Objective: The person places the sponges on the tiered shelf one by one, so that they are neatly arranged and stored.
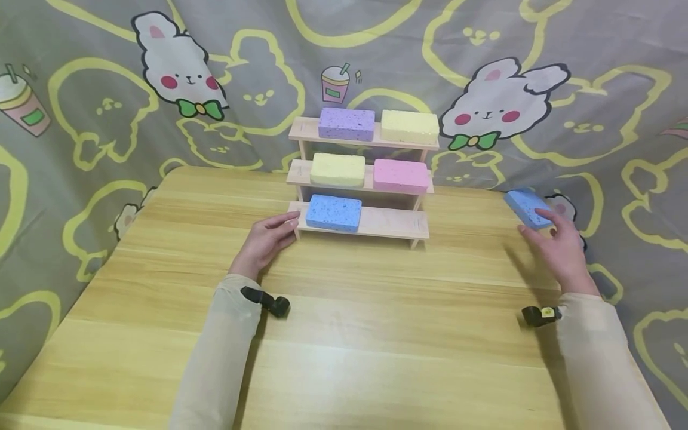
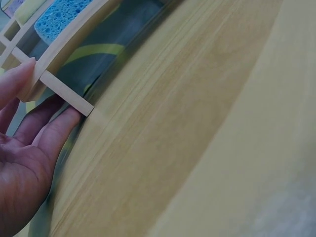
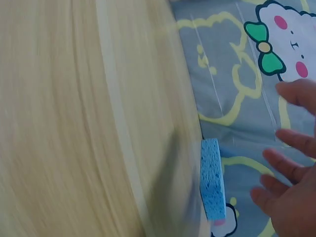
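My left hand (image 1: pixel 267 240) holds the left end of the lowest step of a three-tier wooden rack (image 1: pixel 387 222), its thumb against the board and other fingers by the leg (image 2: pixel 69 94). On that step lies a speckled blue sponge (image 1: pixel 334 213). The middle step carries a yellow sponge (image 1: pixel 338 170) and a pink sponge (image 1: pixel 401 175); the top one bears a purple sponge (image 1: pixel 346 124) and another yellow sponge (image 1: pixel 409 127). At the table's far right corner lies a second blue sponge (image 3: pixel 212 178). Above it my right hand (image 1: pixel 561 251) hovers with fingers spread, apart from the sponge in the right wrist view.
The wood-grain table (image 1: pixel 344 334) ends at the back and right against a grey curtain (image 1: pixel 258 71) with rabbit prints. The second blue sponge sits right at the table's edge. A small black camera (image 1: pixel 274 303) is strapped on each wrist.
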`<state>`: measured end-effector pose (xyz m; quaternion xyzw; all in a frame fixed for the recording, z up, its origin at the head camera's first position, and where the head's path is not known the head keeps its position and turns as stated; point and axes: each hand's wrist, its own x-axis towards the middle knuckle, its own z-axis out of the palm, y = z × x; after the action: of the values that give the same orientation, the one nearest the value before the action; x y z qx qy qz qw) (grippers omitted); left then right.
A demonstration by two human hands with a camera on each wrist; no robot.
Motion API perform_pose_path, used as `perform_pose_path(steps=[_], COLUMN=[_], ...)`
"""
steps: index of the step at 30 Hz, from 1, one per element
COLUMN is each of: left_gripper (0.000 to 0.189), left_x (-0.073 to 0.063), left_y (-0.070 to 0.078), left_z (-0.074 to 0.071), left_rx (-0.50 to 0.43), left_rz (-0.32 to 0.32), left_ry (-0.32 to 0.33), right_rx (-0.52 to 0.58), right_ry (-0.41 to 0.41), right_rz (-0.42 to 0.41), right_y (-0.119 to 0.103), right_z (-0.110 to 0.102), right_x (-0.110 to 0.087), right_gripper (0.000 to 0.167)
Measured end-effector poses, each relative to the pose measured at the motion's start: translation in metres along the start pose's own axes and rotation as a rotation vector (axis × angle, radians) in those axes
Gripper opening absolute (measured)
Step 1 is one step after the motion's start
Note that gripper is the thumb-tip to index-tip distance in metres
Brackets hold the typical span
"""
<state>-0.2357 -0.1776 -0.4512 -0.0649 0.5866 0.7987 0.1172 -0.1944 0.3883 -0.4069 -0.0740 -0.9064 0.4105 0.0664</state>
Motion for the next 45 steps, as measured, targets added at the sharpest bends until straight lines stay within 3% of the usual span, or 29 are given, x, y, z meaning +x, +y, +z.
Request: perform_pose_path(steps=[4, 12, 18, 26, 35, 45], left_gripper=[0.046, 0.047, 0.047, 0.047, 0.043, 0.035], left_x=[0.001, 0.001, 0.002, 0.001, 0.000, -0.001], left_y=[0.001, 0.000, -0.001, -0.001, 0.001, -0.002], left_z=[0.000, -0.002, -0.001, -0.002, -0.001, -0.001], left_rx=[0.012, 0.011, 0.015, 0.027, 0.008, 0.001], left_rz=[-0.002, -0.024, -0.020, -0.015, 0.004, 0.013], left_ry=[0.000, -0.008, -0.007, -0.014, -0.015, -0.017], right_rx=[-0.060, -0.038, -0.087, -0.204, -0.287, -0.342], right_ry=[-0.016, -0.013, -0.018, -0.083, -0.101, -0.089], right_rz=[-0.002, 0.013, 0.023, 0.042, 0.074, 0.029], right_y=[0.003, 0.016, 0.027, 0.027, 0.040, 0.048], right_z=[-0.005, -0.010, -0.017, -0.022, -0.022, -0.020], right_x=[0.005, 0.017, 0.031, 0.054, 0.066, 0.065], right_gripper=[0.080, 0.081, 0.083, 0.091, 0.088, 0.072])
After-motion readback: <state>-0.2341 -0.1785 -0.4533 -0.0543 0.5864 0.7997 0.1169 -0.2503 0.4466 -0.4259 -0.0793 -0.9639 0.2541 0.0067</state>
